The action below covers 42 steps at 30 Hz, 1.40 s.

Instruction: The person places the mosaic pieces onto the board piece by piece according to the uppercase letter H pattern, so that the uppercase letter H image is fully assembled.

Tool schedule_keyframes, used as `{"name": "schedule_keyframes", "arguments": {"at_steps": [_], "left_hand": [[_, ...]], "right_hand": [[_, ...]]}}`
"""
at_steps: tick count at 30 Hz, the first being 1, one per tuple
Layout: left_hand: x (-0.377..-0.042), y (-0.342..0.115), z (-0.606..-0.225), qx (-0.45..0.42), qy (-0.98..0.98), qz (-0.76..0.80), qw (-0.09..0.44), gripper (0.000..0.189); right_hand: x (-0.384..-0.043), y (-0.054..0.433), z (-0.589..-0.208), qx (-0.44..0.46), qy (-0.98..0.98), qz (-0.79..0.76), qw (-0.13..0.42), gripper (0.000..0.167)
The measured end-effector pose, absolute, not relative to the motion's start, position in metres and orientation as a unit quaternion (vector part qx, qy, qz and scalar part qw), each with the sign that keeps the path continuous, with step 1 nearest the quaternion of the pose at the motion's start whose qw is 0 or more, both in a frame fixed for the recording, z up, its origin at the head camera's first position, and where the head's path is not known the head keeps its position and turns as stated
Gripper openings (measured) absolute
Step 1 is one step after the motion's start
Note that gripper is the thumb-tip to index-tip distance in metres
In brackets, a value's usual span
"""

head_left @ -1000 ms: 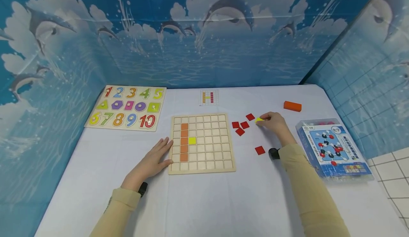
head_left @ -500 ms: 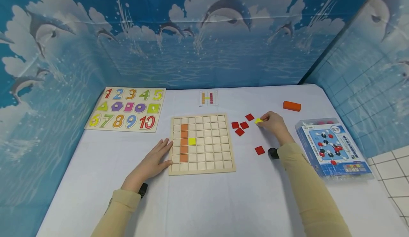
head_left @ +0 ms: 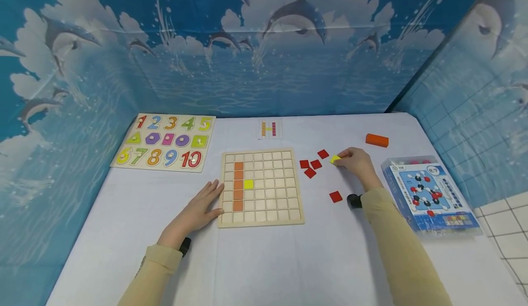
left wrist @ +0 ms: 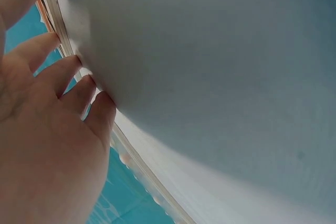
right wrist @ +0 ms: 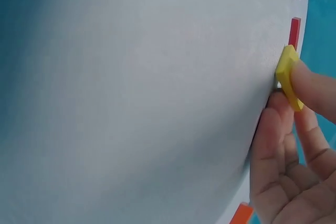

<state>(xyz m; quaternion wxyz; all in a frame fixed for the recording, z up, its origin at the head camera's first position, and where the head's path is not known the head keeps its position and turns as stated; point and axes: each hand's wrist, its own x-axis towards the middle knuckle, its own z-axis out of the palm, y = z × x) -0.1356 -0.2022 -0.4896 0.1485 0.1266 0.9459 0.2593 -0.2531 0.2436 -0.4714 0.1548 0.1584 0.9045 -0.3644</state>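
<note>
Pinched between my right thumb and fingers is a yellow square tile (right wrist: pixel 286 74); the right hand (head_left: pixel 355 163) is low over the table, right of several loose red tiles (head_left: pixel 316 164). My left hand (head_left: pixel 200 208) lies with fingers extended, its fingertips and thumb touching the left edge of a wooden grid board (head_left: pixel 270 190). In the left wrist view the fingertips (left wrist: pixel 107 100) meet the board's side. On the board, a column of orange tiles (head_left: pixel 238 185) fills squares near the left, with one yellow tile (head_left: pixel 249 184) beside it.
Behind the board lies a small pattern card (head_left: pixel 270 129). A number and shape puzzle (head_left: pixel 163 143) is at the back left. To the right are an orange block (head_left: pixel 377 140) and a boxed molecule set (head_left: pixel 431 196). A separate red tile (head_left: pixel 336 196) lies nearer me.
The yellow tile at my right fingers has turned slightly and shows a different face angle. The head view has shifted a little; the left hand keeps its place against the board.
</note>
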Motion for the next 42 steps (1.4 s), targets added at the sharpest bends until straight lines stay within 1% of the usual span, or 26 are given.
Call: {"name": "schedule_keyframes", "arguments": {"at_steps": [4,8,13,17,23,31,35,42], "left_hand": [[-0.135,-0.200,-0.489,0.124,0.946,0.254,0.155,0.074],[-0.135,-0.199,-0.488,0.115,0.947,0.251,0.164,0.074],[-0.135,-0.199,-0.489,0.116,0.948,0.247,0.163,0.075],[-0.135,-0.198,-0.489,0.117,0.948,0.247,0.161,0.075],[-0.135,-0.199,-0.489,0.118,0.949,0.246,0.159,0.075],[-0.135,-0.199,-0.487,0.119,0.948,0.247,0.161,0.076],[-0.135,-0.199,-0.486,0.118,0.948,0.249,0.161,0.076],[-0.134,-0.198,-0.487,0.119,0.947,0.251,0.162,0.075]], "right_hand": [[-0.249,0.246,-0.473,0.157,0.896,-0.385,0.153,0.034],[-0.245,0.237,-0.469,0.158,0.884,-0.413,0.149,0.036],[-0.240,0.212,-0.460,0.130,0.872,-0.448,0.149,0.036],[-0.236,0.187,-0.454,0.088,0.862,-0.475,0.154,0.031],[-0.229,0.147,-0.449,0.025,0.870,-0.460,0.173,0.023],[-0.223,0.100,-0.453,-0.055,0.879,-0.428,0.202,0.013],[-0.223,0.084,-0.457,-0.087,0.883,-0.412,0.206,0.011],[-0.227,0.068,-0.459,-0.107,0.891,-0.386,0.213,0.008]]}}
